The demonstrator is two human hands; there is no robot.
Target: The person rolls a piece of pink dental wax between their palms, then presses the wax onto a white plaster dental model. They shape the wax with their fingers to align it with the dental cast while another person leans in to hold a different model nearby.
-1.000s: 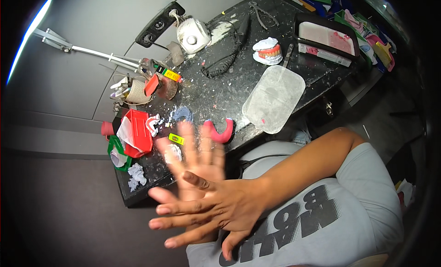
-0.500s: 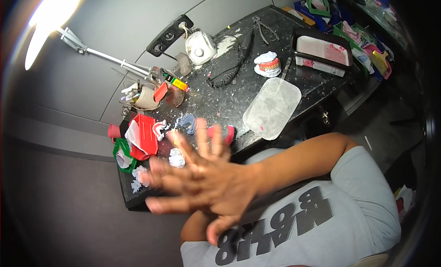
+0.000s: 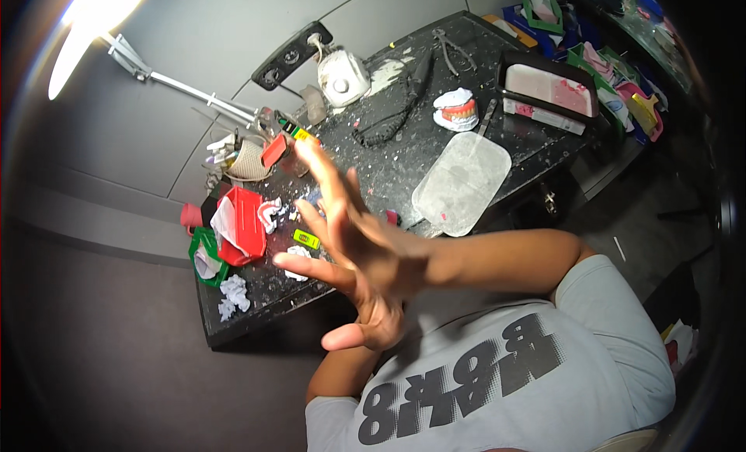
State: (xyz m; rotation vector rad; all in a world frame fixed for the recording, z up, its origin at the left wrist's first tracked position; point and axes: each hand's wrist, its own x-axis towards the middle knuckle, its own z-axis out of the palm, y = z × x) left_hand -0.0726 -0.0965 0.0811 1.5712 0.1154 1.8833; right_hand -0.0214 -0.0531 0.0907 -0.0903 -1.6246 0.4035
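Observation:
In front of my shirt, my right hand (image 3: 385, 254) crosses over my left hand, whose forearm (image 3: 338, 374) rises from below. The right hand hides most of the left. Every finger I can see is stretched and spread, with nothing held, though I cannot tell which hand each belongs to. Beneath them on the dark bench (image 3: 536, 153) lie a small lime-green case (image 3: 306, 238) and a white lump (image 3: 297, 263), partly covered by a finger. A horseshoe-shaped dental piece in red and white (image 3: 270, 214) lies beside the red bin (image 3: 250, 230).
White dental casts with red wax and teeth (image 3: 456, 110) stand near a pale translucent plate (image 3: 462, 184). Beyond are pliers (image 3: 453, 54), a black tray (image 3: 579, 110) and a white control box (image 3: 342, 79). At left sit a green bin (image 3: 203, 269) and crumpled paper (image 3: 233, 296).
My hands have turned: the broad back of my right hand has narrowed and the fingers now point further up. The lime-green case and crumpled paper are more exposed; the pink piece is more covered.

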